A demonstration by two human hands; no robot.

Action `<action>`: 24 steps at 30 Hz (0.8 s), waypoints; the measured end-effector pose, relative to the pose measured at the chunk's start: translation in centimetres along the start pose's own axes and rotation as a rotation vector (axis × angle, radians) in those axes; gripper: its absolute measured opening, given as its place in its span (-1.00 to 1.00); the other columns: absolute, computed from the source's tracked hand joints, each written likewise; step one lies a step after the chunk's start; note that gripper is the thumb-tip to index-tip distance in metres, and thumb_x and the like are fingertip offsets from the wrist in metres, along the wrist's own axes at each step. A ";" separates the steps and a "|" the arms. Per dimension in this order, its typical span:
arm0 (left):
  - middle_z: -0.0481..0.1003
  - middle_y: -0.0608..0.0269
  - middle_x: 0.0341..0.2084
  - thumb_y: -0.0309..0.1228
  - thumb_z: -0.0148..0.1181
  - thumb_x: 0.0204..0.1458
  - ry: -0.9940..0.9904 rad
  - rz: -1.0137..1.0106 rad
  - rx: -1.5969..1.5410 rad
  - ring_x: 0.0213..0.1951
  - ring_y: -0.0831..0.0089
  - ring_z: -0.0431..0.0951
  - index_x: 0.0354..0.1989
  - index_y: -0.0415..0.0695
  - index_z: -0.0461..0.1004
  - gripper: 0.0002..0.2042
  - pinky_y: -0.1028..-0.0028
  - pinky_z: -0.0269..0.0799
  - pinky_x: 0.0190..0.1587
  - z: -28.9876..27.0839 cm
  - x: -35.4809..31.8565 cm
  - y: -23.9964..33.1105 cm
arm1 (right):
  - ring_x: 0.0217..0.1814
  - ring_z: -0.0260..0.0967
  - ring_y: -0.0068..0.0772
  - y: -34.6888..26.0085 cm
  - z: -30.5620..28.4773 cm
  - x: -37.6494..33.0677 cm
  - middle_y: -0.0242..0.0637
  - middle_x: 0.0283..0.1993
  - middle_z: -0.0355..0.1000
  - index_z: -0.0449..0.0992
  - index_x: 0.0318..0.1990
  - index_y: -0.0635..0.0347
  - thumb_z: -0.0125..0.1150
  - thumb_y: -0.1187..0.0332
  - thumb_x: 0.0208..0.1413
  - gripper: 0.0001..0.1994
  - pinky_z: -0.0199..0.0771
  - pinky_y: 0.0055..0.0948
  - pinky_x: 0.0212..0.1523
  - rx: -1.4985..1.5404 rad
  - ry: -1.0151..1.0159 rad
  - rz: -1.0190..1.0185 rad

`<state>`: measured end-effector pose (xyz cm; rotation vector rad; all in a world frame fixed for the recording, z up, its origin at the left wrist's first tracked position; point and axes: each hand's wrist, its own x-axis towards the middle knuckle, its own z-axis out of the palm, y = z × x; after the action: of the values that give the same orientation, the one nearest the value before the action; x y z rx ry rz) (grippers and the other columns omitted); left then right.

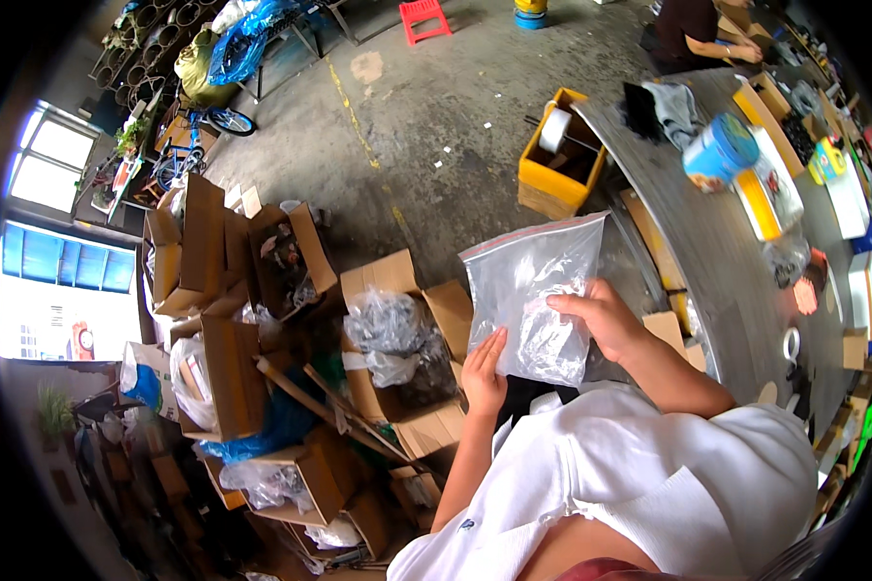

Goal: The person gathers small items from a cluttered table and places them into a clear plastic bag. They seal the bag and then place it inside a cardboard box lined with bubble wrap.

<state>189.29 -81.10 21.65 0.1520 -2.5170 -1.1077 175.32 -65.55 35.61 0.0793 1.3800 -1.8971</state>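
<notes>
I see both hands holding a clear plastic bag (533, 295) upright above open cardboard boxes (397, 358). Left hand (484, 373) fingers lie together against its lower edge; right hand (601, 315) pinches its side (contents too crumpled to identify).
</notes>
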 end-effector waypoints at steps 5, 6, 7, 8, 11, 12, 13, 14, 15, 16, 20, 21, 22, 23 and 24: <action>0.49 0.09 -0.16 -0.73 -0.10 -0.31 0.058 -0.017 0.031 -0.08 0.16 0.47 -0.09 -0.16 0.47 -0.50 0.30 0.35 -0.01 -0.3 11.4 -6.8 | -0.33 0.45 -0.53 -6.1 1.7 12.1 -0.27 -0.31 0.50 0.51 -0.25 0.29 0.17 0.44 -0.05 -0.81 0.43 -0.56 -0.31 0.026 0.083 -0.012; 0.50 0.09 -0.17 -0.72 -0.08 -0.28 0.058 -0.009 0.038 -0.09 0.16 0.48 -0.10 -0.16 0.48 -0.53 0.30 0.35 -0.01 -0.9 14.1 -8.3 | -0.31 0.45 -0.52 -7.9 2.1 13.9 -0.28 -0.31 0.50 0.51 -0.26 0.29 0.16 0.44 -0.05 -0.82 0.44 -0.55 -0.30 0.034 0.133 -0.071; 0.50 0.09 -0.18 -0.70 -0.05 -0.24 0.057 -0.010 0.050 -0.10 0.16 0.48 -0.11 -0.16 0.48 -0.57 0.29 0.35 -0.02 -1.3 16.6 -9.4 | -0.29 0.45 -0.52 -9.7 2.2 15.4 -0.29 -0.32 0.50 0.51 -0.26 0.29 0.15 0.45 -0.05 -0.82 0.44 -0.54 -0.29 0.042 0.178 -0.122; 0.50 0.10 -0.19 -0.67 -0.01 -0.20 0.070 0.001 0.068 -0.11 0.16 0.48 -0.13 -0.17 0.49 -0.62 0.29 0.36 -0.03 -1.6 18.9 -10.4 | -0.30 0.44 -0.50 -11.3 1.5 17.0 -0.30 -0.32 0.50 0.51 -0.26 0.28 0.14 0.45 -0.05 -0.82 0.45 -0.53 -0.28 0.035 0.213 -0.145; 0.50 0.07 -0.19 -0.61 0.03 -0.08 0.051 -0.004 0.132 -0.09 0.16 0.48 -0.15 -0.17 0.50 -0.71 0.29 0.35 -0.03 -3.2 25.6 -14.4 | -0.34 0.43 -0.45 -17.0 1.8 21.3 -0.27 -0.29 0.48 0.50 -0.28 0.28 0.12 0.44 -0.04 -0.84 0.46 -0.48 -0.28 0.187 0.240 -0.194; 0.51 0.09 -0.21 -0.56 0.04 -0.02 0.061 -0.014 0.201 -0.11 0.18 0.49 -0.15 -0.18 0.50 -0.76 0.31 0.38 -0.06 -3.6 27.1 -15.4 | -0.35 0.43 -0.44 -17.8 0.6 23.0 -0.25 -0.28 0.47 0.48 -0.28 0.28 0.11 0.42 -0.03 -0.83 0.46 -0.47 -0.28 0.236 0.226 -0.159; 0.51 0.09 -0.21 -0.55 0.04 -0.01 0.064 -0.095 0.140 -0.12 0.21 0.50 -0.16 -0.18 0.50 -0.77 0.33 0.38 -0.08 -3.7 29.2 -16.3 | -0.35 0.42 -0.42 -19.2 0.0 24.9 -0.24 -0.27 0.46 0.47 -0.28 0.28 0.10 0.40 -0.02 -0.83 0.46 -0.45 -0.28 0.281 0.211 -0.143; 0.51 0.10 -0.22 -0.54 0.05 0.01 0.067 -0.176 0.081 -0.14 0.24 0.51 -0.16 -0.18 0.50 -0.78 0.35 0.39 -0.10 -3.7 31.2 -17.1 | -0.39 0.39 -0.46 -20.5 0.1 26.6 -0.28 -0.32 0.45 0.43 -0.25 0.25 0.07 0.35 0.02 -0.81 0.43 -0.49 -0.35 0.298 0.193 -0.121; 0.52 0.10 -0.23 -0.52 0.06 0.02 0.072 -0.256 0.023 -0.15 0.27 0.52 -0.16 -0.19 0.50 -0.79 0.38 0.40 -0.11 -3.7 33.1 -17.9 | -0.39 0.39 -0.46 -21.4 0.2 28.5 -0.28 -0.32 0.45 0.43 -0.25 0.25 0.06 0.34 0.03 -0.81 0.42 -0.50 -0.35 0.298 0.215 -0.130; 0.53 0.15 -0.26 -0.45 0.08 0.07 0.025 -0.357 -0.105 -0.19 0.41 0.52 -0.15 -0.22 0.49 -0.80 0.46 0.40 -0.13 -3.4 35.3 -19.2 | -0.39 0.39 -0.47 -22.5 0.3 30.7 -0.27 -0.32 0.45 0.43 -0.25 0.25 0.06 0.34 0.04 -0.81 0.42 -0.51 -0.35 0.296 0.231 -0.142; 0.46 0.18 -0.16 -0.28 0.05 0.12 -0.237 -0.767 -0.794 -0.17 0.43 0.48 0.00 -0.22 0.36 -0.65 0.45 0.42 -0.15 -0.6 45.0 -20.0 | -0.38 0.39 -0.48 -26.1 -0.4 40.4 -0.20 -0.24 0.47 0.43 -0.21 0.29 0.04 0.32 0.05 -0.77 0.41 -0.52 -0.34 0.316 0.223 -0.166; 0.41 0.17 -0.06 -0.21 0.04 0.12 -0.282 -0.878 -0.943 -0.15 0.35 0.48 0.08 -0.21 0.29 -0.58 0.41 0.45 -0.18 -0.2 48.1 -18.9 | -0.39 0.39 -0.48 -27.3 -0.3 42.7 -0.19 -0.22 0.47 0.43 -0.21 0.30 0.04 0.32 0.05 -0.77 0.41 -0.52 -0.34 0.314 0.225 -0.172; 0.27 0.12 0.07 -0.13 0.03 0.11 -0.308 -0.858 -0.982 -0.07 0.26 0.43 0.22 -0.13 0.07 -0.43 0.32 0.46 -0.16 1.5 49.7 -20.4 | -0.38 0.40 -0.48 -28.7 0.2 45.0 -0.16 -0.21 0.48 0.44 -0.21 0.32 0.04 0.33 0.04 -0.76 0.41 -0.51 -0.34 0.340 0.228 -0.149; 0.16 0.12 0.12 -0.13 0.04 0.11 -0.346 -0.907 -1.092 -0.03 0.24 0.40 0.25 -0.09 -0.04 -0.39 0.25 0.45 -0.14 2.4 52.4 -20.9 | -0.31 0.41 -0.43 -30.0 0.1 47.2 -0.16 -0.19 0.47 0.44 -0.21 0.31 0.04 0.35 0.04 -0.77 0.42 -0.50 -0.28 0.346 0.147 -0.135; 0.13 0.13 0.14 -0.12 0.03 0.11 -0.321 -0.996 -1.141 -0.02 0.21 0.40 0.26 -0.05 -0.08 -0.38 0.21 0.44 -0.13 3.2 54.6 -21.9 | -0.24 0.42 -0.39 -31.2 -0.2 49.5 -0.15 -0.17 0.46 0.44 -0.21 0.31 0.04 0.36 0.03 -0.77 0.42 -0.48 -0.22 0.350 0.067 -0.122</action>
<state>136.57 -107.46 20.19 0.9883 -1.5288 -2.9023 121.62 -88.73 36.91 0.2371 1.1027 -2.2401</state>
